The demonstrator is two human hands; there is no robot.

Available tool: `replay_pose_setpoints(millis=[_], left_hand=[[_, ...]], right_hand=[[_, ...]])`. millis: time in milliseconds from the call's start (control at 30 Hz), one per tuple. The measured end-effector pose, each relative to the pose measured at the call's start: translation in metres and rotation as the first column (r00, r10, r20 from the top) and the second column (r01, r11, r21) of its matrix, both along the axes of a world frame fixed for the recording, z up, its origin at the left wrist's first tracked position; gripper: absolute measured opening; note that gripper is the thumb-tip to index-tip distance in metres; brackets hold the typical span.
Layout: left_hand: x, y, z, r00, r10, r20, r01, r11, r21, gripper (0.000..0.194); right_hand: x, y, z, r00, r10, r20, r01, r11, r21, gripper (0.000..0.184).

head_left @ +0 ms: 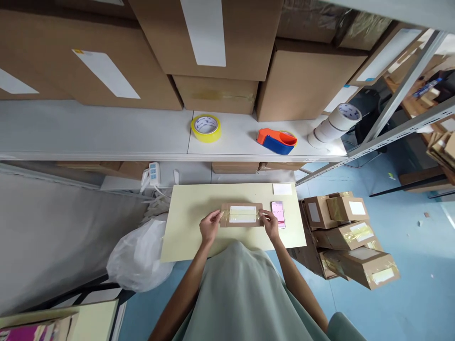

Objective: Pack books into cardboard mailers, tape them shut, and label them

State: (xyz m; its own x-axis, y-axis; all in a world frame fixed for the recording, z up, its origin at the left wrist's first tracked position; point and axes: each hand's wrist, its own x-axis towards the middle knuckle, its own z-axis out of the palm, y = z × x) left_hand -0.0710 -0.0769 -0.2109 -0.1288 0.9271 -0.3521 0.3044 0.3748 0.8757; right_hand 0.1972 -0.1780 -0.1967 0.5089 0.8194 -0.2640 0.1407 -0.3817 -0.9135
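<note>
A small brown cardboard box [224,219] lies on the pale yellow table [188,208] in front of me. It bears a white label [242,214] on top, with clear tape running across it lengthwise. At the box's left end, my left hand [210,224] is closed, its thumb and fingertips pinching the tape there. My right hand [270,224] pinches at the opposite end, fingers closed at the tape and box edge. Just beyond the right hand lies a phone [278,214] with a lit pink screen. A white slip of paper [282,189] rests at the table's back right.
On the shelf [142,132] sit a yellow tape roll [206,128], an orange-and-blue tape dispenser [277,141] and stacked white rolls [334,125], below large cartons [220,38]. Taped boxes [355,241] are piled right of the table. A white plastic bag [138,255] hangs at left.
</note>
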Motion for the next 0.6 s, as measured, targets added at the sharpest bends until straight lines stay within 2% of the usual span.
replay_pose_setpoints(millis=[100, 200, 300, 367, 433, 467, 533, 600], left_hand=[[-0.001, 0.006, -0.009, 0.999, 0.012, 0.036, -0.011, 0.999, -0.036, 0.032], [-0.001, 0.011, -0.013, 0.997, 0.033, 0.068, -0.032, 0.999, -0.013, 0.036], [0.001, 0.010, -0.006, 0.998, 0.015, 0.062, -0.019, 0.998, 0.066, 0.040], [0.002, 0.009, 0.003, 1.000, 0.009, -0.011, -0.008, 0.993, 0.120, 0.039], [0.005, 0.010, 0.018, 0.991, 0.009, -0.134, 0.017, 0.981, 0.193, 0.039], [0.008, 0.012, 0.027, 0.981, 0.003, -0.195, 0.044, 0.970, 0.240, 0.039], [0.015, 0.021, 0.049, 0.960, -0.029, -0.280, 0.127, 0.932, 0.340, 0.038], [0.025, 0.033, 0.077, 0.950, -0.083, -0.301, 0.211, 0.882, 0.422, 0.034]], right_hand=[[0.000, 0.004, -0.008, 0.999, 0.020, 0.048, -0.020, 1.000, 0.009, 0.060], [-0.001, 0.007, -0.013, 0.997, 0.014, 0.077, -0.016, 0.999, 0.029, 0.060], [-0.001, 0.008, -0.013, 0.998, 0.030, 0.060, -0.033, 0.998, 0.061, 0.056], [0.002, 0.009, -0.008, 0.993, 0.081, 0.084, -0.087, 0.994, 0.064, 0.054], [0.007, 0.015, 0.009, 0.969, 0.145, 0.202, -0.157, 0.986, 0.047, 0.052], [0.010, 0.020, 0.022, 0.944, 0.159, 0.288, -0.180, 0.983, 0.046, 0.050], [0.018, 0.038, 0.060, 0.868, 0.119, 0.481, -0.187, 0.977, 0.097, 0.044], [0.030, 0.064, 0.109, 0.785, 0.014, 0.619, -0.185, 0.959, 0.213, 0.036]])
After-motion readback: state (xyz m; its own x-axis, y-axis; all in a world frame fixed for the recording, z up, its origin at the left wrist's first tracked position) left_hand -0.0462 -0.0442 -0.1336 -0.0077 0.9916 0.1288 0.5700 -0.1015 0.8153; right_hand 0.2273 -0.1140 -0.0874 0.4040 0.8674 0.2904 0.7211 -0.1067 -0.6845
